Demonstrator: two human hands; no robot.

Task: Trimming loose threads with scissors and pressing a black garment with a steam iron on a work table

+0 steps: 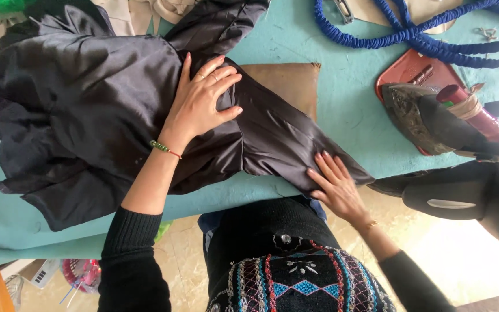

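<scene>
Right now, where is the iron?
In the head view the iron rests on a red stand at the right of the teal board, beyond the right hand.

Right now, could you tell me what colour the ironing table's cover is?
Turquoise, seen in the head view on the table cover.

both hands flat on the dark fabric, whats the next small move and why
Probably slide the right hand outward along the dark garment to flatten it, while the left hand pins it. Creases still show near the brown pad, and the iron sits aside.
</scene>
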